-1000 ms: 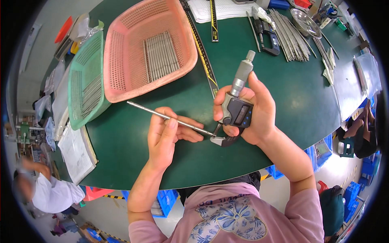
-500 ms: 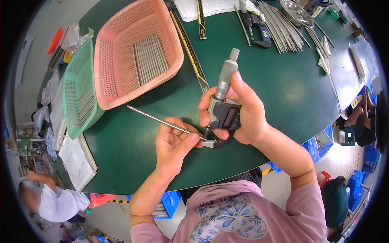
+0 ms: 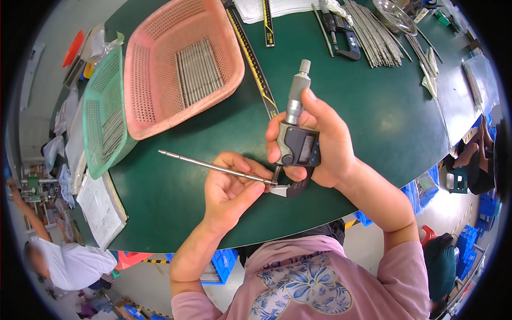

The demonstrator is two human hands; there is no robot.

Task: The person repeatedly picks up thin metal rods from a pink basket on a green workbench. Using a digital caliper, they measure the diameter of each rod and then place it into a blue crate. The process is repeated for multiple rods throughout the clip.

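Note:
My left hand (image 3: pixel 232 189) grips a slim metal rod (image 3: pixel 200 162) between thumb and fingers, its far end pointing left over the table. The rod's other end sits at the jaws of a digital micrometer (image 3: pixel 300 144), by the anvil and spindle; whether both faces touch it I cannot tell. My right hand (image 3: pixel 333 141) is wrapped around the micrometer, thumb along its grey barrel, which points up and away. A small display and blue buttons show on its dark body. My right palm hides part of the frame.
On the green table (image 3: pixel 373 122) a pink basket (image 3: pixel 154 120) holds several rods, beside a green basket (image 3: pixel 98 154). Black rulers (image 3: pixel 250 58), another micrometer (image 3: pixel 344 37), a heap of rods (image 3: pixel 373 37) and a metal bowl (image 3: pixel 394 16) lie beyond. A co-worker (image 3: pixel 74 261) is at left.
The rod has swung slightly flatter, its free end moving left and nearer me. The micrometer has shifted a little to the right and stands more upright. At left, the co-worker's arm has reached farther out.

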